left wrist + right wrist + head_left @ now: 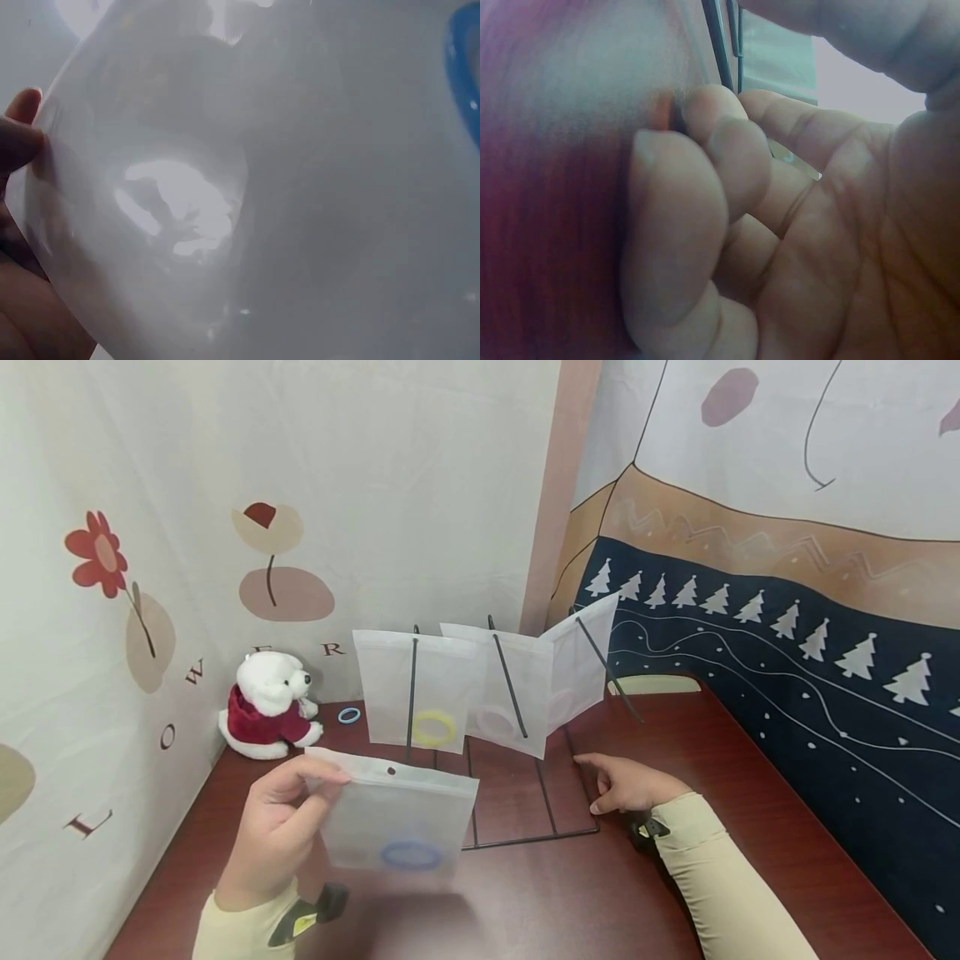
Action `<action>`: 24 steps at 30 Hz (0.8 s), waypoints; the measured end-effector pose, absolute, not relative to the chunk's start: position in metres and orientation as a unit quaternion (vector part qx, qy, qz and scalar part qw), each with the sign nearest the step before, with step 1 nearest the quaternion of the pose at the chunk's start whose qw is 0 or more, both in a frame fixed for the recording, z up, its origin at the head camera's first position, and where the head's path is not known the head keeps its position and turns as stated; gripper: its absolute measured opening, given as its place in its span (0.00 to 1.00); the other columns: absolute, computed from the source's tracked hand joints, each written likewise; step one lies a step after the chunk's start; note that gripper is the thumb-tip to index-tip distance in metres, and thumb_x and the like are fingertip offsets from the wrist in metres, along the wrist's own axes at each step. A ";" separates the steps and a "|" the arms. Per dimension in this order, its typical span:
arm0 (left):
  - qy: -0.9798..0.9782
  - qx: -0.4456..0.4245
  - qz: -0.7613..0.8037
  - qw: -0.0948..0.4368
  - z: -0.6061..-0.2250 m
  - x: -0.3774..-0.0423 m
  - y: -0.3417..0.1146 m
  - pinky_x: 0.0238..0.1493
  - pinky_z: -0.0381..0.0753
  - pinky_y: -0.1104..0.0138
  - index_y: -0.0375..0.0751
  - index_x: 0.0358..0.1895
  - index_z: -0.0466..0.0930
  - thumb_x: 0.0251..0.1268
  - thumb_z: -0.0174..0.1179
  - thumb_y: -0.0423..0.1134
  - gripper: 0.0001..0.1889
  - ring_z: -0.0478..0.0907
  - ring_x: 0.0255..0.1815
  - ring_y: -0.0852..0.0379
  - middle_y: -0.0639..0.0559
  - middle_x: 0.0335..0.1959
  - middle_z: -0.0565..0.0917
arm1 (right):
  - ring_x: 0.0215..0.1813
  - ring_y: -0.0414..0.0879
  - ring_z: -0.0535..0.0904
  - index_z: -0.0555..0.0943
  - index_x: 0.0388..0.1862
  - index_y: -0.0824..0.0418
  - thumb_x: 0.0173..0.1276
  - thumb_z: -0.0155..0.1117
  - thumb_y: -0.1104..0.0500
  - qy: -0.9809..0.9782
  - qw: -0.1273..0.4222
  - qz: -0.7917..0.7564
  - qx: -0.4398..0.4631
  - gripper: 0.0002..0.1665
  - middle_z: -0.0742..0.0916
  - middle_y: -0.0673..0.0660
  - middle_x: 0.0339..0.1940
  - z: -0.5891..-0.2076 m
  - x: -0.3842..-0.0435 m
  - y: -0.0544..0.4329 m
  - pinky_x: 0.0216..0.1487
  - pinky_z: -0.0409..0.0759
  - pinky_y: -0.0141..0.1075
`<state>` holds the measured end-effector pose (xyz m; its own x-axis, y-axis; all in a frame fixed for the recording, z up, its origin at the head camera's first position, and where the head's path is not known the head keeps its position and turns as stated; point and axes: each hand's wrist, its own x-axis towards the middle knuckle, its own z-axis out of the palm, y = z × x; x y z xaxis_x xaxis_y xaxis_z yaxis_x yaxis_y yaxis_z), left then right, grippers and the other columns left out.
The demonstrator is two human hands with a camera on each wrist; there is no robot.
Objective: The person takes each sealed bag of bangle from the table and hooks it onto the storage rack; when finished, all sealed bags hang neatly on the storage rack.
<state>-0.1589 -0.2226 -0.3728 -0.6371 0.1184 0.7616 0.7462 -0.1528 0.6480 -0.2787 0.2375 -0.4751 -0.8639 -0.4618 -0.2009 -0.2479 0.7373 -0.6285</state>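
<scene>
My left hand (pixel 279 827) pinches the upper left corner of a frosted zip bag (pixel 352 822) between thumb and fingers. Through the bag shows a blue ring (pixel 411 856); a small hole pierces its top strip. In the left wrist view the glossy bag (pixel 300 225) covers most of the picture. On the table lies a black wire rack (pixel 517 841) with upright prongs. Its prongs carry three more frosted bags, one with a yellow ring (pixel 433 727), two with pale pink rings. My right hand (pixel 633 783) rests on the table, fingers loosely bent, index fingertip at the rack's right wire.
A white plush bear (pixel 272 685) in a red coat sits at the table's back left. Beside it lies a light blue ring (pixel 349 716). Printed cloth walls (pixel 420 485) stand behind and along both sides of the brown table (pixel 570 902). A pale flat piece (pixel 654 685) lies at the back right.
</scene>
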 end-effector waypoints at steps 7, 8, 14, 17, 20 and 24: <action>-0.629 -0.333 -0.660 0.242 -0.374 -0.159 -0.213 0.45 0.79 0.72 0.27 0.45 0.85 0.60 0.48 0.06 0.21 0.82 0.46 0.60 0.52 0.42 0.88 | 0.28 0.45 0.76 0.70 0.79 0.60 0.58 0.79 0.66 0.917 0.177 -0.302 -0.193 0.49 0.80 0.51 0.25 -0.476 -0.279 0.237 0.26 0.77 0.37; -0.630 -0.333 -0.659 0.241 -0.374 -0.159 -0.212 0.44 0.79 0.72 0.27 0.45 0.85 0.61 0.48 0.07 0.21 0.81 0.45 0.60 0.52 0.42 0.88 | 0.28 0.45 0.76 0.70 0.79 0.60 0.58 0.79 0.66 0.917 0.177 -0.302 -0.193 0.49 0.80 0.51 0.25 -0.476 -0.279 0.237 0.26 0.77 0.37; -0.654 -0.318 -0.646 0.233 -0.373 -0.159 -0.211 0.45 0.79 0.73 0.28 0.46 0.84 0.65 0.50 0.10 0.17 0.80 0.44 0.61 0.54 0.42 0.88 | 0.29 0.45 0.76 0.70 0.78 0.61 0.58 0.79 0.66 0.915 0.173 -0.305 -0.199 0.49 0.80 0.51 0.25 -0.474 -0.278 0.237 0.26 0.77 0.38; -0.681 -0.297 -0.631 0.223 -0.374 -0.158 -0.212 0.46 0.78 0.74 0.28 0.46 0.84 0.68 0.52 0.13 0.14 0.79 0.45 0.62 0.57 0.43 0.87 | 0.29 0.45 0.76 0.70 0.78 0.61 0.58 0.79 0.67 0.914 0.171 -0.308 -0.200 0.49 0.80 0.51 0.25 -0.474 -0.278 0.237 0.27 0.77 0.38; -0.694 -0.300 -0.619 0.214 -0.375 -0.160 -0.212 0.48 0.78 0.74 0.30 0.47 0.84 0.66 0.50 0.11 0.17 0.80 0.48 0.63 0.58 0.45 0.87 | 0.29 0.45 0.76 0.70 0.78 0.61 0.58 0.79 0.67 0.913 0.173 -0.311 -0.198 0.49 0.80 0.52 0.25 -0.474 -0.278 0.237 0.26 0.77 0.39; -0.688 -0.322 -0.613 0.216 -0.377 -0.163 -0.211 0.52 0.78 0.74 0.33 0.50 0.85 0.61 0.48 0.08 0.24 0.82 0.55 0.63 0.56 0.50 0.87 | 0.29 0.46 0.76 0.69 0.79 0.62 0.58 0.79 0.67 0.911 0.178 -0.314 -0.199 0.49 0.80 0.52 0.26 -0.476 -0.279 0.237 0.26 0.77 0.39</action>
